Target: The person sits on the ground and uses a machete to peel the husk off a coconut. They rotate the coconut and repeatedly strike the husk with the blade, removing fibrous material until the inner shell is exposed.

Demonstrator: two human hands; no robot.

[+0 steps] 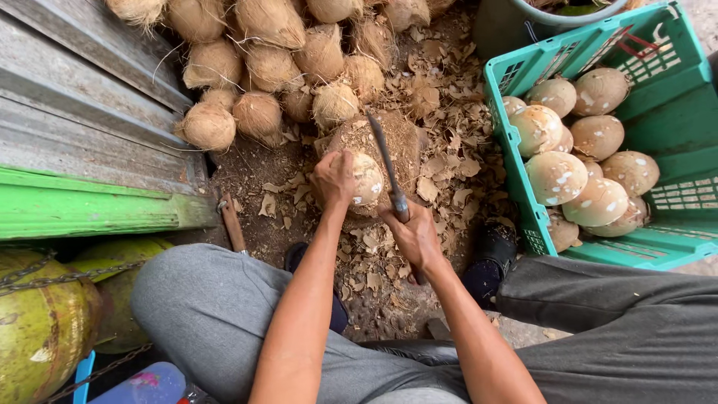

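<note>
Holding a pale, peeled coconut (365,178) on a brown stump (396,142), the left hand (333,179) wraps over its top. The right hand (413,233) grips a long knife (389,168) tight — its blade rests beside the coconut. A green crate (673,112) of peeled coconuts sits nearby on the right.

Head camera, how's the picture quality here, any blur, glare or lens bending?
Head view: soft, even daylight, no hard shadows or glare; the left hand on the coconut and the right hand gripping the knife look sharp; wide-angle distortion bows the green crate and the planks near the edges.
</note>
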